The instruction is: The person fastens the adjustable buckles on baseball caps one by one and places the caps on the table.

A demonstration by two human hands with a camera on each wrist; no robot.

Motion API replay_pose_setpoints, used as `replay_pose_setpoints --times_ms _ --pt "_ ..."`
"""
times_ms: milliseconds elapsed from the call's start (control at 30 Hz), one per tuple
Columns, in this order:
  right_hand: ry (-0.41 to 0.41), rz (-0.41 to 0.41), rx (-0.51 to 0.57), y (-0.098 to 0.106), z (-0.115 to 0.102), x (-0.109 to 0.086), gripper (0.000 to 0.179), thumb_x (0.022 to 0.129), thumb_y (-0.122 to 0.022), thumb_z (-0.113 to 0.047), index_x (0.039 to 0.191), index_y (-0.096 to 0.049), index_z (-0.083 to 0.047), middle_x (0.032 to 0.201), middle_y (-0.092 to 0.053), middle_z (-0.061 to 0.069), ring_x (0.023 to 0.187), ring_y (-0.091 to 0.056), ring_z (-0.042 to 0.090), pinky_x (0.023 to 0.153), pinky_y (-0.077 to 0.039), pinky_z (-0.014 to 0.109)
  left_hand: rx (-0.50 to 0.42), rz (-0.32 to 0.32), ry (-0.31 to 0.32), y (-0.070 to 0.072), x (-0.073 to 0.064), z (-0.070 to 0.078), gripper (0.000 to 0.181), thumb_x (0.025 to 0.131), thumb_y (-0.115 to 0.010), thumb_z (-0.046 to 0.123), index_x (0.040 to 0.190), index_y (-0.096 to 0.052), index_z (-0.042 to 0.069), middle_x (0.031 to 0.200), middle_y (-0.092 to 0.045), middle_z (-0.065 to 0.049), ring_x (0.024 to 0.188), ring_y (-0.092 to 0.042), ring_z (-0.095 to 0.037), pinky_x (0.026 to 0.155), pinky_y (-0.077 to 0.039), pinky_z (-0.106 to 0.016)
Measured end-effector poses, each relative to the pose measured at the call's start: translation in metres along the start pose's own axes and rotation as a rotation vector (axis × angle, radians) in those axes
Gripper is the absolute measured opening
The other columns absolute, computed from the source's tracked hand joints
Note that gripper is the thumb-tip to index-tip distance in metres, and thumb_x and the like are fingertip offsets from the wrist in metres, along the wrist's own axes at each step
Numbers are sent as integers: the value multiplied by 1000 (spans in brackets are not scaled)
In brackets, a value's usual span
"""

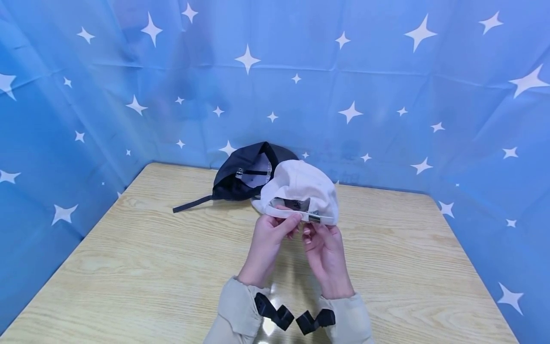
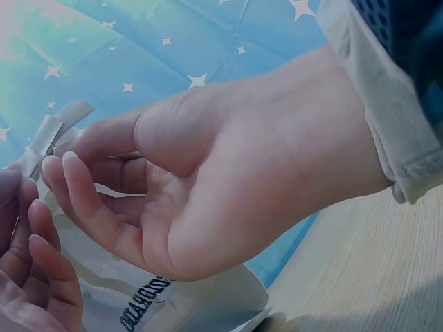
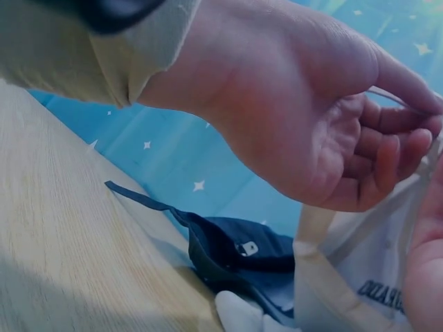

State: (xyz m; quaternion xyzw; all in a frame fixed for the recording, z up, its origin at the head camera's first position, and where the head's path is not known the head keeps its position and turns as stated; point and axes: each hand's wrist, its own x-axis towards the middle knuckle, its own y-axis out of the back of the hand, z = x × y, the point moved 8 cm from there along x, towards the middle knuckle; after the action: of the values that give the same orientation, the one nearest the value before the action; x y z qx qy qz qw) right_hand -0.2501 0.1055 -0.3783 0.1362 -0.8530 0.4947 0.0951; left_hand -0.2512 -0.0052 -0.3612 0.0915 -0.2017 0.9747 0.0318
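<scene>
White strap (image 2: 75, 114), pinched by left hand (image 1: 272, 234) and right hand (image 1: 325, 246); exact contact partly hidden. White cap (image 1: 305, 184) held over wooden table (image 1: 129, 267); inner lettering (image 2: 147, 304) cut off. Black cap (image 1: 234, 165) behind, partly blocked. Blue starred cloth (image 1: 309, 95) beyond.

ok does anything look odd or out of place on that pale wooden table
The dark navy fabric cap has its narrow dark strap sticking out leftward, outside its small silver metal buckle, so it looks unfastened. No spill or damage shows.
</scene>
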Motion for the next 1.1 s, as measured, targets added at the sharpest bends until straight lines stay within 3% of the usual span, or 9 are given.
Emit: replay_pose_setpoints --times_ms 633,867,1100 --pt "0 -2 -51 -1 0 0 17 89 -44 6 95 -56 -4 86 -60 5 70 -57 13 57 -45 19 -17 -24 28 0 -1 1 24 79 -68 24 86 -57 4 77 -55 -4 67 -49 -15 59 -41 -24" --pt "27 20 -37 1 -3 0 17 90 -42 5 97 -53 -4 88 -59 5 70 -56 13 57 -45 18 47 -55 20 -5 -1 -1 16 81 -66 17 88 -58 5 76 -56 0 64 -47 -12 57 -40 -24" --pt "-2 16 -60 0 0 0 16 87 -46 6 95 -57 -4 85 -62 6 69 -57 13 56 -45 18 39 -16 14 -4 -1 -2 22 81 -66 22 89 -59 3 76 -58 -3 65 -48 -13 57 -40 -24"
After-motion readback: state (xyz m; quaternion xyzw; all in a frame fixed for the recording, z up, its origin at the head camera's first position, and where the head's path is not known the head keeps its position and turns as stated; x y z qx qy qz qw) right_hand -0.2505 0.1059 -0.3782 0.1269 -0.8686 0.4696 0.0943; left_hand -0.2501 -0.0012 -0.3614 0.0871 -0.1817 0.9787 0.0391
